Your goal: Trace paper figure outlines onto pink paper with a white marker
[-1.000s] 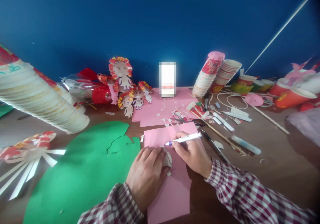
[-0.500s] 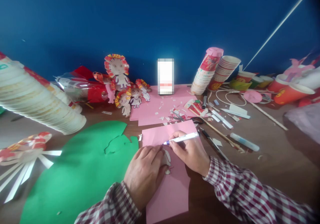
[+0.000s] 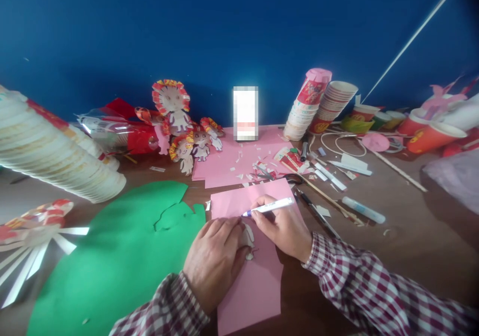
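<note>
A small white paper cutout (image 3: 248,235) lies on a pink sheet (image 3: 254,296) on the table (image 3: 407,246), partly covered by the left hand (image 3: 215,257), its fingers laid flat and close together. The right hand (image 3: 285,230) pinches a white marker (image 3: 273,205) between thumb and fingers, the marker's tip just beside the left fingertips. Green paper (image 3: 108,266) spreads to the left, a clear tube (image 3: 363,210) lies to the right, and farther back sit lion-like paper figures (image 3: 170,99) and stacked cups (image 3: 299,119)
</note>
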The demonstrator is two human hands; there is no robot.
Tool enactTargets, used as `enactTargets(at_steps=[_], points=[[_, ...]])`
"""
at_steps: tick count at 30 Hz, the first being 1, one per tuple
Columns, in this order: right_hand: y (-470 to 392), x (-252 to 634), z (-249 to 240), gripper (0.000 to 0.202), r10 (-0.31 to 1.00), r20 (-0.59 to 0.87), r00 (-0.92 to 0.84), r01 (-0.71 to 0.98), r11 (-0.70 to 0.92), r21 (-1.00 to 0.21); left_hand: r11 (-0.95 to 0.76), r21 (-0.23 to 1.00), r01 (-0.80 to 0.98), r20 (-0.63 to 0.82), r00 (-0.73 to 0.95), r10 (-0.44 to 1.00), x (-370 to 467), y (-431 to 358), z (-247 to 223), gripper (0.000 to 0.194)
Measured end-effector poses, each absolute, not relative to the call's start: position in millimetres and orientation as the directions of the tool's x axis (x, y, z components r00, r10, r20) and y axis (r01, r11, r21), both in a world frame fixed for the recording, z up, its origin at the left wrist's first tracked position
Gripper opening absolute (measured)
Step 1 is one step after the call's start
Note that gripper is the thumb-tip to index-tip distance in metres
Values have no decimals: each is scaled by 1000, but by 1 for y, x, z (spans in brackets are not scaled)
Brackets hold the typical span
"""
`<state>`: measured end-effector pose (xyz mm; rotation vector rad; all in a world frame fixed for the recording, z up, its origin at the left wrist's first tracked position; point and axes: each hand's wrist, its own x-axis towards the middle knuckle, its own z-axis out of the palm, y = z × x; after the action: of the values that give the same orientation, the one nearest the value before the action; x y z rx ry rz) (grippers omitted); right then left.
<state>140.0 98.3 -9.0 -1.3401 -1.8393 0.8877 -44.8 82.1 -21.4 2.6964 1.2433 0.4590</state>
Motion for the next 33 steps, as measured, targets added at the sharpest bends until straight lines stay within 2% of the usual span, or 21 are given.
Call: enactTargets(at_steps=[33], points=[[98, 142, -8, 11, 964, 115, -241, 548, 233, -803, -638, 230, 735, 191, 609, 770, -45, 81, -19, 33]])
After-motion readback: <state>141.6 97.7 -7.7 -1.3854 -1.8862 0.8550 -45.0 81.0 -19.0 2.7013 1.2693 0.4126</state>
